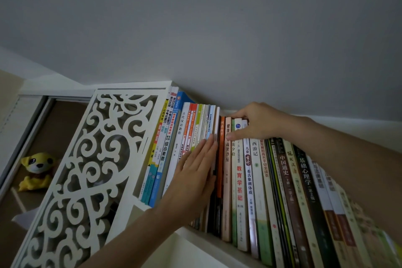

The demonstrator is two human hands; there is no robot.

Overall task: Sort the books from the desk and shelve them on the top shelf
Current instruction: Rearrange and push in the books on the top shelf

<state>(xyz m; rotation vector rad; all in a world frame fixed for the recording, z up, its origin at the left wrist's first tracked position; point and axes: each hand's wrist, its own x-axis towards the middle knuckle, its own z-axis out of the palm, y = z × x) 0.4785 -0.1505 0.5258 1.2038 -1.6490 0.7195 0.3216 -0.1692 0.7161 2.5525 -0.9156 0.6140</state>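
White top shelf with a carved fretwork end panel at its left end. A row of books stands upright, spines outward, from that panel along to the right end, packed touching; taller workbooks sit at the left end, thinner dark spines toward the right.

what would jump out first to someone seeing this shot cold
Two bare hands on a packed row of upright books on the top shelf, right under the ceiling: the left hand lies flat, fingers straight, against the spines left of centre, while the right hand reaches over the book tops, thumb on the spines. Next comes the white carved fretwork panel at the shelf's left end, with a yellow plush toy lower left beyond it.
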